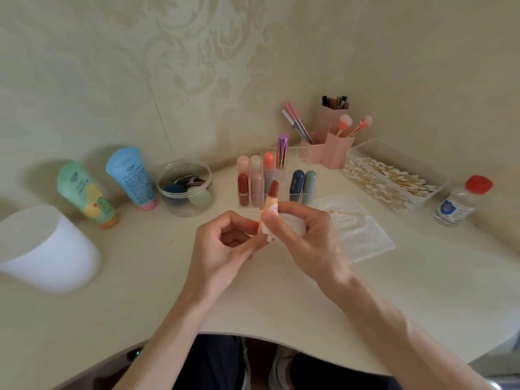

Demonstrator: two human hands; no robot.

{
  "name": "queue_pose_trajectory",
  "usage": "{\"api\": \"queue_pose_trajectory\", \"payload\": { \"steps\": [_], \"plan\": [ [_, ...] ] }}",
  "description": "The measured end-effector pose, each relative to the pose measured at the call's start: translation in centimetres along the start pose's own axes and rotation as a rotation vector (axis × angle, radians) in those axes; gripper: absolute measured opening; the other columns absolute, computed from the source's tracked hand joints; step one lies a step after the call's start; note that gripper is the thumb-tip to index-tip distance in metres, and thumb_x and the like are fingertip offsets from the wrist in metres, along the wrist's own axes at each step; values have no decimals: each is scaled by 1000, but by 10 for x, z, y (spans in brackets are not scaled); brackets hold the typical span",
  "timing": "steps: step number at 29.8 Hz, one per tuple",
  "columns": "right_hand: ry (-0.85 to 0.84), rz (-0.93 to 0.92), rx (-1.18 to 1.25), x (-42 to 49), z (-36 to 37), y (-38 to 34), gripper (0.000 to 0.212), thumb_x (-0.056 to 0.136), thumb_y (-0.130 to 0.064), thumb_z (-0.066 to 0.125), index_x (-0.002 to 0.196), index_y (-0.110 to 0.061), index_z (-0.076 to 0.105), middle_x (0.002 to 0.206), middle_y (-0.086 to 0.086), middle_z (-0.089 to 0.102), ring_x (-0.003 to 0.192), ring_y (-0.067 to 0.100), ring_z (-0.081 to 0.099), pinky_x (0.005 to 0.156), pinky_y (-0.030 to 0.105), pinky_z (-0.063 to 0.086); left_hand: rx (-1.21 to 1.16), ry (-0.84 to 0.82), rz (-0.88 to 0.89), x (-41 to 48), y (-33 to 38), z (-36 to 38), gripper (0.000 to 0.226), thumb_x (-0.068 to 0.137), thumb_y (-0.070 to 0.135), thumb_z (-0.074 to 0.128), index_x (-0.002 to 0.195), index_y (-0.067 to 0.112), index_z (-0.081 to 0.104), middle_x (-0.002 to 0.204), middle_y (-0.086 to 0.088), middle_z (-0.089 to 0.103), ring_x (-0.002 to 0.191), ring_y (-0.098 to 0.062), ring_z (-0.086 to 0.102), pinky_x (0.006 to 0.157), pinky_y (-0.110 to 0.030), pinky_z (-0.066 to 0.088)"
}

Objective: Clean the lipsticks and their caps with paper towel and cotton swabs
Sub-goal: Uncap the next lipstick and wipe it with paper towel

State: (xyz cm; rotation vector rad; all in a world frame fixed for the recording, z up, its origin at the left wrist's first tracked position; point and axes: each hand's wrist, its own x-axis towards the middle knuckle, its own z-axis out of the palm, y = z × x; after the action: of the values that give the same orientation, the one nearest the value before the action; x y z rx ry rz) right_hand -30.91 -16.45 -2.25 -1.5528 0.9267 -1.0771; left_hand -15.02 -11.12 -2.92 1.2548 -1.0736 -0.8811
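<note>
My left hand (225,246) pinches the lower end of an uncapped lipstick (271,197) with a brick-red bullet and a pale orange tube, held upright above the table. My right hand (304,232) grips a crumpled white paper towel wad (292,223) pressed against the tube's side. A flat paper towel sheet (357,229) lies on the table to the right, with a cotton swab (342,213) on it. Behind stands a clear organizer (253,199) with several capped lipsticks. A clear box of cotton swabs (391,180) sits at the right.
A white bin (47,249) stands at the left. Two tubes (84,192) lean on the wall, beside a clear jar of sponges (184,187). Pink brush holders (329,147) stand at the back. A red-capped bottle (461,201) is far right. The table edge (253,337) curves near me.
</note>
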Motion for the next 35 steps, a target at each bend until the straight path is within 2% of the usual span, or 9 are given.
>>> {"api": "queue_pose_trajectory", "payload": {
  "steps": [5,7,12,15,19,24,27,31,35],
  "plan": [
    [13,-40,131,0,-7,-9,25,99,-27,69,102,-5,78,85,12,77,77,23,72,71,29,57,-92,-177,-37,-1,6,3,26,92,23,69,112,7,71,98,-10,78,68,-34,74,58,-32,57],
    [14,-47,131,-1,-7,-10,23,99,-24,69,102,-2,77,78,9,75,73,16,69,68,23,55,-74,-194,-42,-2,6,2,24,92,22,69,110,6,74,94,-12,79,71,-33,74,60,-32,58],
    [17,-64,23,1,-2,-3,20,97,-29,75,104,-10,79,87,3,79,80,21,76,73,36,60,-6,-66,-17,-2,2,1,30,76,22,84,89,0,68,69,-11,72,56,-22,64,60,-26,54],
    [-2,-35,35,0,-1,-3,21,99,-31,73,102,-12,79,87,6,79,80,24,76,75,42,61,-11,-97,-17,-1,4,2,29,78,20,83,93,2,67,73,-9,72,56,-22,64,57,-27,53],
    [-31,19,149,-2,-7,-9,26,102,-28,66,100,-5,79,90,11,78,82,16,72,74,24,56,-119,-208,-34,-3,8,3,26,93,20,67,114,5,72,97,-12,78,72,-35,75,55,-31,55],
    [-36,3,91,-2,-1,-4,20,99,-27,73,103,-8,77,84,13,78,76,30,75,75,45,62,-42,-82,-5,-3,3,0,22,78,21,82,91,4,76,72,-14,74,61,-22,68,60,-25,54],
    [-21,1,61,-2,0,-4,18,98,-27,74,102,-10,79,83,7,79,78,19,76,75,36,62,-6,-39,25,-1,0,0,28,72,22,88,86,6,70,72,-9,73,61,-19,65,60,-25,53],
    [-14,-3,135,-2,-5,-9,24,100,-29,69,102,-7,79,86,12,77,77,18,70,72,31,57,-103,-172,-20,-4,8,3,26,92,22,69,110,3,71,91,-13,78,74,-32,75,55,-31,54],
    [-2,-14,107,-2,-2,-5,21,98,-26,73,104,-7,78,86,13,78,78,30,75,75,42,62,5,-82,40,-4,4,1,19,78,22,82,89,9,75,80,-6,78,70,-16,73,60,-21,53]
  ]
}}
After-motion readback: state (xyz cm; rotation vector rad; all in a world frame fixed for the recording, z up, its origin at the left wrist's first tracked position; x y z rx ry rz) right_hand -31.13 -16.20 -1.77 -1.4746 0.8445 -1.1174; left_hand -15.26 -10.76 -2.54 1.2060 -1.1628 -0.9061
